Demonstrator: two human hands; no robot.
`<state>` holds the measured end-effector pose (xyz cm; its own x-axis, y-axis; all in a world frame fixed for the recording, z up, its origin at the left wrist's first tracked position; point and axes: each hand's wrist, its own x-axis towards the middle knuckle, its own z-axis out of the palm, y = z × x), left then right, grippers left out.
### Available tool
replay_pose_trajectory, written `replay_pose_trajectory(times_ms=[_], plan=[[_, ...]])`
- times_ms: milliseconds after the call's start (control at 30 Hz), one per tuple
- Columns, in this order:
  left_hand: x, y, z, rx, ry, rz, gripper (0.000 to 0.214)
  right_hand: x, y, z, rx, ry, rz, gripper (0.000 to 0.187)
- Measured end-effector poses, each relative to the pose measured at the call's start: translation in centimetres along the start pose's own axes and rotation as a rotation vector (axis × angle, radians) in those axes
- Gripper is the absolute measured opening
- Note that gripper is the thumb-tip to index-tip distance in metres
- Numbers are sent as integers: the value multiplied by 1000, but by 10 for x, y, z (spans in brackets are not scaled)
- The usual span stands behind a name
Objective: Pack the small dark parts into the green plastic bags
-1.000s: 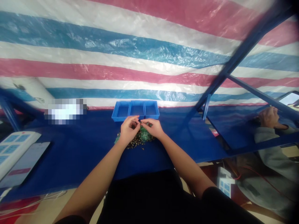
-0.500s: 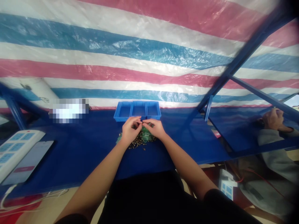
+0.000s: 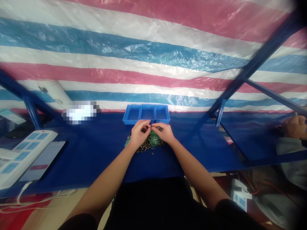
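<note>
My left hand point(image 3: 140, 133) and my right hand point(image 3: 165, 131) meet fingertip to fingertip, both pinched closed. Between the tips is a tiny dark thing, too small to name. Beneath them lies a heap of small brass-coloured and dark metal pieces point(image 3: 144, 147) that look like screws, on and around green plastic film point(image 3: 155, 140). One loose piece point(image 3: 152, 153) lies a little nearer to me. Just behind my fingers stand three joined blue bins point(image 3: 147, 113), their front wall partly covered by my hands.
On the left of the blue table point(image 3: 96, 159) lie a white power strip point(image 3: 35, 150) and a phone point(image 3: 44, 161) with a cable. A blurred bright object point(image 3: 80, 112) sits farther back. Blue frame bars point(image 3: 230, 89) rise at the right, beyond which another person's hand point(image 3: 296, 127) shows.
The whole view has shifted, so the table and my hands appear farther right. My hands keep the same pinched pose over the heap. The other person's hand is nearer the right edge.
</note>
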<state>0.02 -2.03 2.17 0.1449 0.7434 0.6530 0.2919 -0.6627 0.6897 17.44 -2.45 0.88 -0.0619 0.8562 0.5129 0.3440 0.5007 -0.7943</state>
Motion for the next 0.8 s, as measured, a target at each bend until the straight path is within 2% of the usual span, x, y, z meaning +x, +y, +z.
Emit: replay_pose_trajectory(times_ms=[300, 667, 800], plan=[[-1, 1, -1, 1, -17, -13, 33, 0, 0, 0, 3, -18, -19, 25], [0, 3, 0, 55, 15, 80, 31, 0, 3, 0, -42, -28, 2, 23], [-1, 1, 0, 47, 3, 63, 29, -1, 1, 0, -4, -27, 26, 26]])
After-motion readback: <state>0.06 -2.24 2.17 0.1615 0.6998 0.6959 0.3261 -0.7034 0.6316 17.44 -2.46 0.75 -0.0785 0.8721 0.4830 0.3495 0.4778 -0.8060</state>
